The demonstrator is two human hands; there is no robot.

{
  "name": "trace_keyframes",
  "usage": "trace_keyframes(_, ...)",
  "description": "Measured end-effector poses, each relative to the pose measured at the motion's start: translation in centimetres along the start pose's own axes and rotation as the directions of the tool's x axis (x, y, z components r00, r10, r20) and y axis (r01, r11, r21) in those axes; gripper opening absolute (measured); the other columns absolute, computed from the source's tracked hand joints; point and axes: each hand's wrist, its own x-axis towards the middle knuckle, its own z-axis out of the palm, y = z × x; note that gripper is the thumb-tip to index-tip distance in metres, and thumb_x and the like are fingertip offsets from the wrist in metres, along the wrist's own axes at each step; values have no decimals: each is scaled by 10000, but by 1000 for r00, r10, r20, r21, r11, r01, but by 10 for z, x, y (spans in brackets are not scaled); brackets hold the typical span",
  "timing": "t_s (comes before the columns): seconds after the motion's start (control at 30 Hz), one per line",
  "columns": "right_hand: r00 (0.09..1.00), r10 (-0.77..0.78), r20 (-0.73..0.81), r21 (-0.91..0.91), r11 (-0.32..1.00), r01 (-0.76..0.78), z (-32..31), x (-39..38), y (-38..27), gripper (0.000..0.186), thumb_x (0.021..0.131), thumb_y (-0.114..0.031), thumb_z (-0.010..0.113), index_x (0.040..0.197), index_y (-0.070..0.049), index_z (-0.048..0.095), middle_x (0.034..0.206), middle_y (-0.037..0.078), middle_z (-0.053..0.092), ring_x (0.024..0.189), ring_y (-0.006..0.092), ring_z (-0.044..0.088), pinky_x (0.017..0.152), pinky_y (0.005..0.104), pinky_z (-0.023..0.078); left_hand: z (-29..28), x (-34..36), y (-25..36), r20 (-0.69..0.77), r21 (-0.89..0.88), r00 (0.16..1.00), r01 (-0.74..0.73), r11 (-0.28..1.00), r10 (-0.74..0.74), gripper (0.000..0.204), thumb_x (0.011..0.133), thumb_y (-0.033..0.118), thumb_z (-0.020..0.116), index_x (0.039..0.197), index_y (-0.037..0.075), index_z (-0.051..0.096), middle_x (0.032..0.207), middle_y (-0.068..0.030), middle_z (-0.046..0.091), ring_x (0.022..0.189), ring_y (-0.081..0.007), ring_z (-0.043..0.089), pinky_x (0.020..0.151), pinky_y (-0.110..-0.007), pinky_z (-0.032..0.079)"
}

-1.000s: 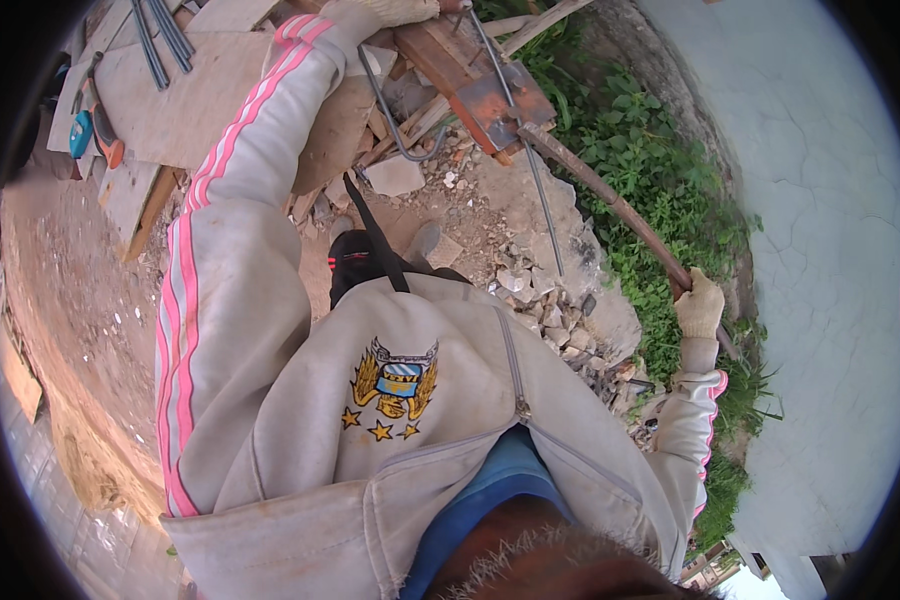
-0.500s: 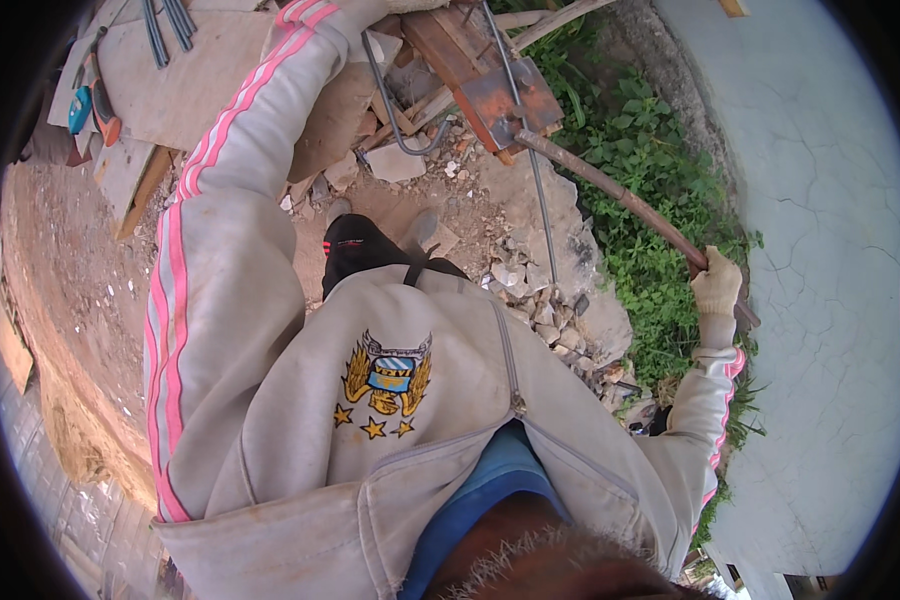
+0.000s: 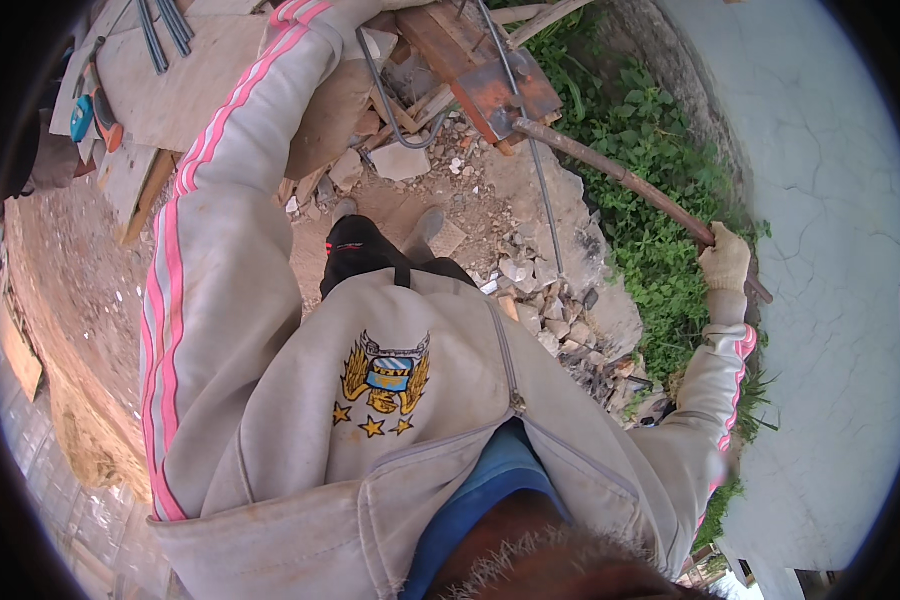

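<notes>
My right hand, in a pale knit glove, is wrapped round a long rusty metal bar. That bar's far end meets a rust-stained metal plate on a wooden block. A thin steel rod runs across the plate and past the bar's end, down over the rubble. At the top edge my left hand, also gloved, shows only in part near the wooden block; its fingers are out of sight. Close to that hand hangs a bent steel rod with a hooked end.
On a wooden board at the left lie several steel rods, pliers and a teal tool. Broken stone covers the ground ahead. Green plants grow along a pale cracked wall on the right.
My right hand has moved slightly away from me and to the right, swinging the grip end of the rusty bar with it. My left arm stays nearly where it was.
</notes>
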Motion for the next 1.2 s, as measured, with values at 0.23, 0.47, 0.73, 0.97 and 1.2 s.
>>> trace_keyframes(0.23,998,47,-44,9,999,-47,13,-16,-6,128,743,-95,683,866,-89,651,788,195,690,805,430,681,717,518,529,-4,0,5,6,-23,1000,15,1000,-15,1090,800,775,643,1503,-36,457,1606,-243,400,1527,-374,323,1241,-554,234)
trace_keyframes(0.47,989,108,-97,-27,993,-111,17,-29,-17,144,741,-101,705,878,-99,660,785,186,692,792,424,685,701,508,534,-8,-3,6,-24,-25,1000,-2,1000,1,1060,798,759,651,1491,-23,478,1593,-244,417,1493,-386,378,1232,-546,254)
trace_keyframes(0.73,967,208,-149,17,978,-208,34,-59,-43,161,756,-102,700,915,-91,674,811,176,703,823,409,691,726,498,539,-6,0,0,106,-16,994,31,999,-29,1045,794,723,674,1514,-2,454,1590,-251,420,1422,-403,465,1221,-554,276)
trace_keyframes(0.97,869,492,-57,106,868,-484,69,-158,-140,195,768,-104,666,959,-105,705,825,183,712,825,409,699,738,502,547,0,-1,2,-19,-50,1000,5,999,-6,1047,818,742,645,1546,26,415,1627,-223,376,1499,-356,373,1226,-550,271)
trace_keyframes(1.2,757,653,-33,137,753,-644,62,-220,-260,209,805,-124,639,996,-105,722,817,205,720,803,424,712,716,526,555,-25,-13,6,13,-125,999,43,991,-41,1004,810,730,656,1512,44,445,1574,-190,441,1501,-352,367,1224,-537,277)
